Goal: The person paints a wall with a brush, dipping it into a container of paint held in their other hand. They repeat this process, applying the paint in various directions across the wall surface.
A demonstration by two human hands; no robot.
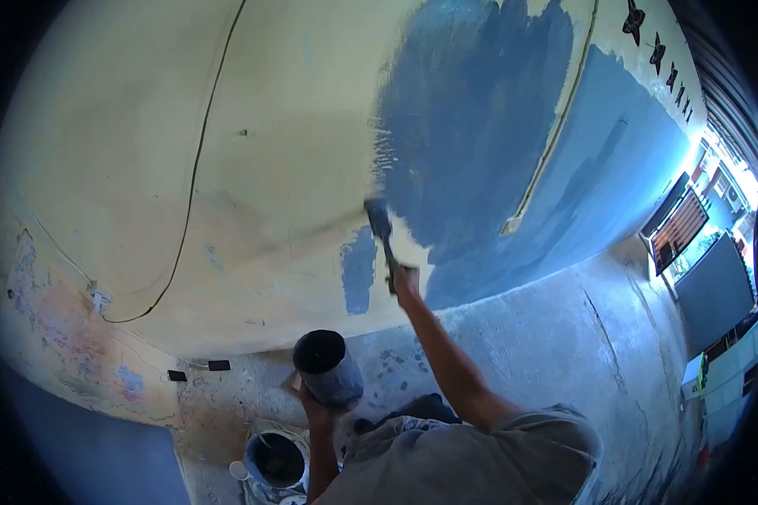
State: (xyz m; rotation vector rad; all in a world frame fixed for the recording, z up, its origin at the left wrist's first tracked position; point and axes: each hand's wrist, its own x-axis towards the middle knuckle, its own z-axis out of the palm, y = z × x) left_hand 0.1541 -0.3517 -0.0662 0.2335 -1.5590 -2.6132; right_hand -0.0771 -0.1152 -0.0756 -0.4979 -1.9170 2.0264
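A dark, long-handled brush [380, 220] slants upward beyond the right hand's [407, 281] clamped fingers as the left hand [313, 406] grips a grey cylindrical pot [342, 384].

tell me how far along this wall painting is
Partway. Blue paint already covers much of the wall's right side, thin in places. In hand: the right hand has the brush by the blue's lower left edge; the left hand holds a dark container. Probably left: the cream gap beside the brush and the wide cream area leftward.
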